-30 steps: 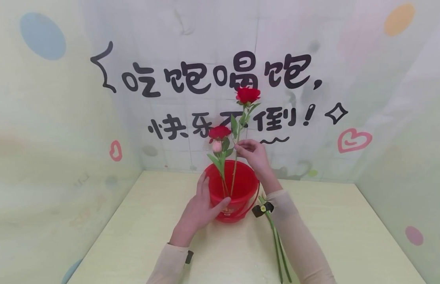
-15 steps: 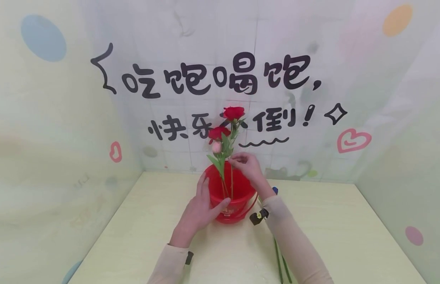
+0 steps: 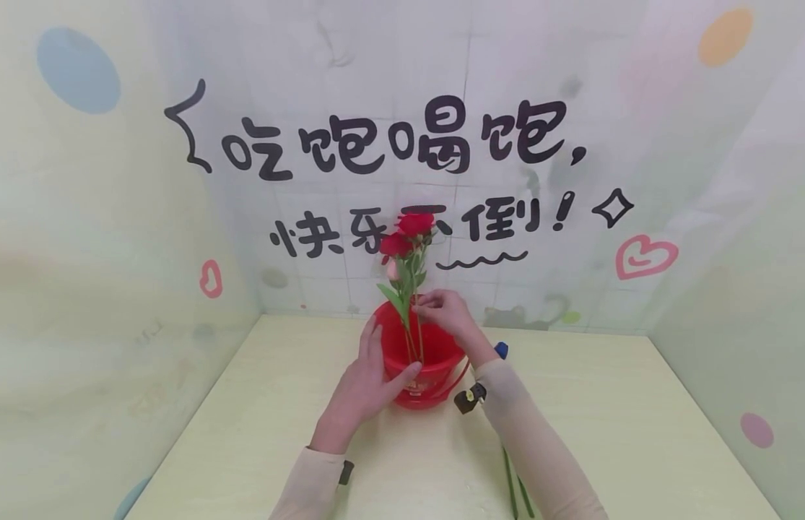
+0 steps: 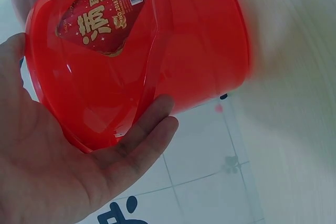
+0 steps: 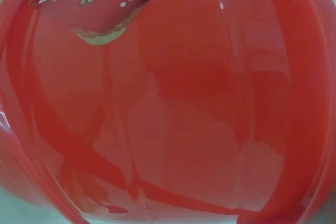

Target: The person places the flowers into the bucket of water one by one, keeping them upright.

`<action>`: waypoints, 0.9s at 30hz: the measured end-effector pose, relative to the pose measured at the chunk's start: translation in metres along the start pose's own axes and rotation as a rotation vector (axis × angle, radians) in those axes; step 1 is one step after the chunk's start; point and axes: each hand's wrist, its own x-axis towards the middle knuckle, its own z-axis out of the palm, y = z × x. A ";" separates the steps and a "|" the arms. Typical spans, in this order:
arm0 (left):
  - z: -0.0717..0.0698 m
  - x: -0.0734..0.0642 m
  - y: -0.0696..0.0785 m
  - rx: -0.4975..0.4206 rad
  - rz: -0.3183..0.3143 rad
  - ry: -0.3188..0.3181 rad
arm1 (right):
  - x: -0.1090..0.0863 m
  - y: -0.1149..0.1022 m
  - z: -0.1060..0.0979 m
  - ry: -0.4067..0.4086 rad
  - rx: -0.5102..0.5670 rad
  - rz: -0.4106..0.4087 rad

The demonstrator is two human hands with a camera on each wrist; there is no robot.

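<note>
A red plastic bucket [image 3: 434,383] stands upright on the table. My left hand [image 3: 363,383] holds its left side, thumb at the near rim; in the left wrist view the fingers [image 4: 142,145] lie around the bucket wall. Above the opening, my right hand [image 3: 446,316] pinches the green stem of a red flower [image 3: 417,224], whose lower end reaches into the bucket. Left of it a second red flower [image 3: 396,244], with a pink bud [image 3: 393,270], leans in the bucket. The right wrist view is filled by the bucket wall [image 5: 199,103]; the hand does not show there.
Green stems [image 3: 510,484] lie on the table [image 3: 636,433] right of the bucket, partly hidden under the right forearm. A blue flower head [image 3: 502,350] shows beyond the sleeve. A wall [image 3: 402,65] with black lettering rises behind the table; side walls flank it.
My right hand has moved down and left, lowering the red flower deeper into the bucket, close against the other one. The left hand stays at the bucket. The blue flower head has come into sight.
</note>
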 end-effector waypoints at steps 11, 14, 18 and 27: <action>0.000 0.000 0.002 0.009 -0.009 0.002 | 0.003 0.001 0.001 -0.143 -0.106 0.055; 0.000 0.000 0.002 0.007 -0.009 0.000 | 0.004 0.001 0.001 -0.169 -0.129 0.078; 0.000 0.000 0.003 0.007 -0.007 -0.006 | 0.002 -0.001 0.001 -0.176 -0.134 0.101; 0.001 0.000 0.002 0.010 -0.001 -0.002 | 0.002 0.000 0.003 -0.162 -0.175 0.082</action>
